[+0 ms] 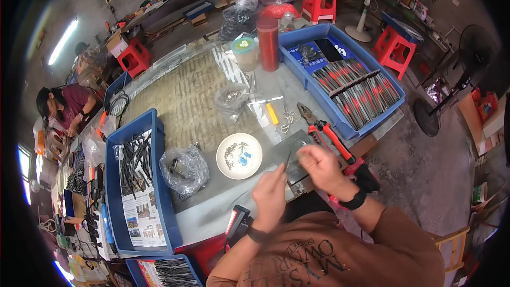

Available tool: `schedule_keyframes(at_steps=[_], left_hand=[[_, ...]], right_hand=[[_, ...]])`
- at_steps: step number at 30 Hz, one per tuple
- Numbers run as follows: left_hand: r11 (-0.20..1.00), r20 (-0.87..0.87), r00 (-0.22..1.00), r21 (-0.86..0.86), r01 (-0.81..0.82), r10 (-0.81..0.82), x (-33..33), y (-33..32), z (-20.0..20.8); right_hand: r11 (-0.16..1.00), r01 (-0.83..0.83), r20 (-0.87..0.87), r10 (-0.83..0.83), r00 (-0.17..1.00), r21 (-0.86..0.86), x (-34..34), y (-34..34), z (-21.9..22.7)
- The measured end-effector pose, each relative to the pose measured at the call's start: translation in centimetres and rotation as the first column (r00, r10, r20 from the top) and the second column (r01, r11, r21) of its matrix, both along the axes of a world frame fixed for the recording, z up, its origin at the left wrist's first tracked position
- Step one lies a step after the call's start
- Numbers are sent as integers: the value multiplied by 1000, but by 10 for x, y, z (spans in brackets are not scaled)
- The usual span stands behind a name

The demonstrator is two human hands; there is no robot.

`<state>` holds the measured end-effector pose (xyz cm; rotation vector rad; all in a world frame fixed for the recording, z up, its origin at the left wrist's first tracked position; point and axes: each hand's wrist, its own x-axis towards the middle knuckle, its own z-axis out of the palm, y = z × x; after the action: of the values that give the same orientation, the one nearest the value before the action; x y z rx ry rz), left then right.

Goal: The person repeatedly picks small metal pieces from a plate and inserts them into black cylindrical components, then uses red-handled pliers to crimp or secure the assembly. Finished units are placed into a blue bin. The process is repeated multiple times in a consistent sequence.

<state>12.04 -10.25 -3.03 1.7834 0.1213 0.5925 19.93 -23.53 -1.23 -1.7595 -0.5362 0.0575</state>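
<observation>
My left hand (270,194) is closed in a pinch on a thin dark piece (288,160) that points up from its fingertips; the piece is too small to name. Just to its right, my right hand (322,166) hovers with curled fingers, and whatever they hold is hidden. Both are over the near edge of the table, at a dark flat plate (295,142). Left of them stands a white bowl (223,169) with small metal parts and blue bits (245,158). Red-handled pliers (334,139) lie beyond my right hand.
A blue tray (168,212) with black strips is at left; another blue tray (355,134) with red-and-black pieces is at right. Plastic bags (185,172), a yellow-handled tool (272,114), a red tumbler (269,48) and a lidded jar (246,56) stand about. A person (69,103) sits far left.
</observation>
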Motion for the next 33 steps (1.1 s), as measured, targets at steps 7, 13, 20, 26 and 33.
schedule_keyframes(at_steps=[7,13,20,26,33], left_hand=[[992,-27,999,-116,-38,35,6,8,-10],[996,-68,998,-86,8,-14,10,9,-18],[920,-203,970,-390,47,-136,19,10,-20],[961,-76,992,-267,72,-96,34,6,-19],[959,42,984,-220,179,-173,67,-5,-33]], right_hand=[[690,288,464,78,882,-664,32,-62,-1],[641,149,290,120,949,-753,30,-70,-7],[779,97,60,-76,995,-619,41,-67,-4],[1000,14,-168,-17,986,-24,32,-77,11],[959,-109,-317,192,929,262,19,-76,45]])
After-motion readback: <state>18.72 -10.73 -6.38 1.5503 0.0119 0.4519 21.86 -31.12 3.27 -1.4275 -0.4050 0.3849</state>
